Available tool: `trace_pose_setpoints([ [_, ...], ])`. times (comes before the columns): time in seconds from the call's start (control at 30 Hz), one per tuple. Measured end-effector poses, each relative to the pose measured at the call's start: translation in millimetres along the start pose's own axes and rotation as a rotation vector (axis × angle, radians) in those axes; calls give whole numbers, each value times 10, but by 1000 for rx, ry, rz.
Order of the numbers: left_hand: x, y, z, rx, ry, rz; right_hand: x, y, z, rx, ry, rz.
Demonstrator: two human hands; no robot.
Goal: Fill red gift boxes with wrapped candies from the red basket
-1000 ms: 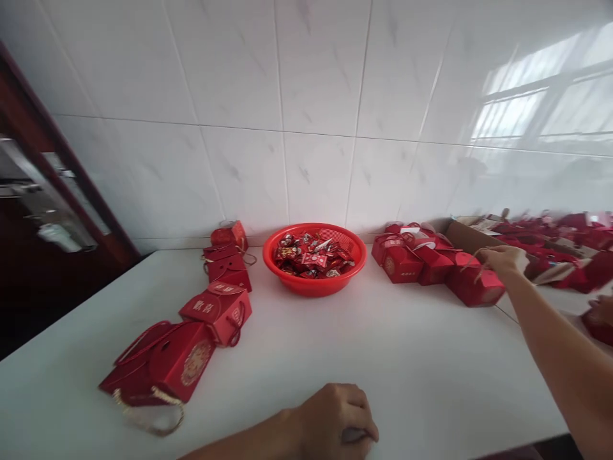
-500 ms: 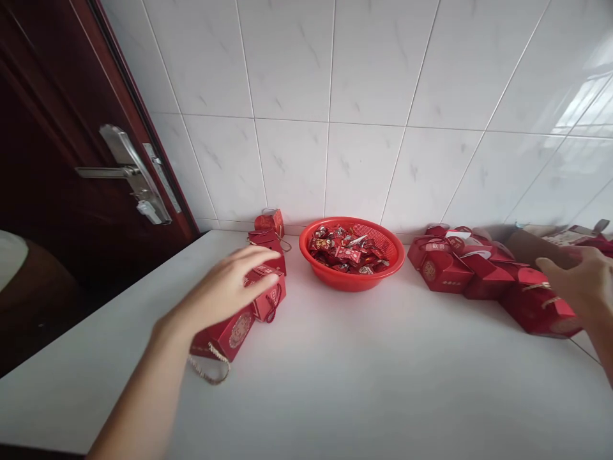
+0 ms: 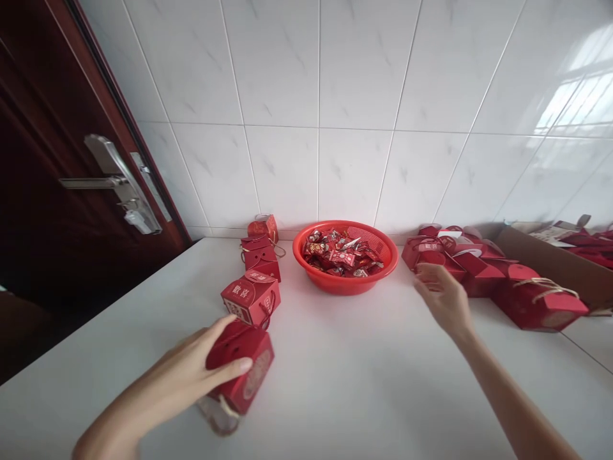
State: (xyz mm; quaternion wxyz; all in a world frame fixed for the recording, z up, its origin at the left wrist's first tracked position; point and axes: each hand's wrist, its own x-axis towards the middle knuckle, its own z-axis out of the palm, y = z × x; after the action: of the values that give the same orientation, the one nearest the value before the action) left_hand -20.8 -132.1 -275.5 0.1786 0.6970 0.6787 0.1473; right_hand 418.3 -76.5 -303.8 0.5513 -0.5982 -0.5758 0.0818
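A red paper gift box [image 3: 249,367] with a round gold medallion and a twisted cord handle sits at the front left of the white counter. Across its top, my left hand [image 3: 204,361] has its fingers and thumb closed over the near box. Behind stands another red box [image 3: 251,295] with pale lettering and a dark red cord. My right hand [image 3: 445,299] hovers before the right-hand group of red boxes [image 3: 483,275], fingers loosely bent and apart, with nothing visible in them. Between the hands is a red plastic basket [image 3: 342,286] of wrapped candies [image 3: 342,255].
Two more small red boxes [image 3: 261,259] stand at the back left near the tiled wall [image 3: 282,172]. An open cardboard carton [image 3: 560,265] with red items is at the far right. A dark red door [image 3: 43,128] with a metal handle is on the left.
My left hand has closed on the front left box, which has shifted right and nearer. From the far right, my right hand has swung left to the front of the right-hand boxes. The view has shifted slightly.
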Motion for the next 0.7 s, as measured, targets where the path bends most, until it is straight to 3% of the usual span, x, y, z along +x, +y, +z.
trace_pose_setpoints([
  [0.17, 172, 630, 303, -45, -238, 197, -324, -145, 409, 174, -265, -55],
  [0.3, 489, 1145, 569, -125, -249, 371, -516, -222, 496, 274, -413, -70],
  [0.4, 709, 1417, 735, -159, -220, 473, -588, -217, 488, 317, -458, -110],
  [0.53, 870, 1607, 853, -100, -153, 565, -616, -175, 467, 240, -449, -90],
  [0.7, 847, 1618, 862, -30, -150, 584, -614, -201, 420, 192, -466, -70],
])
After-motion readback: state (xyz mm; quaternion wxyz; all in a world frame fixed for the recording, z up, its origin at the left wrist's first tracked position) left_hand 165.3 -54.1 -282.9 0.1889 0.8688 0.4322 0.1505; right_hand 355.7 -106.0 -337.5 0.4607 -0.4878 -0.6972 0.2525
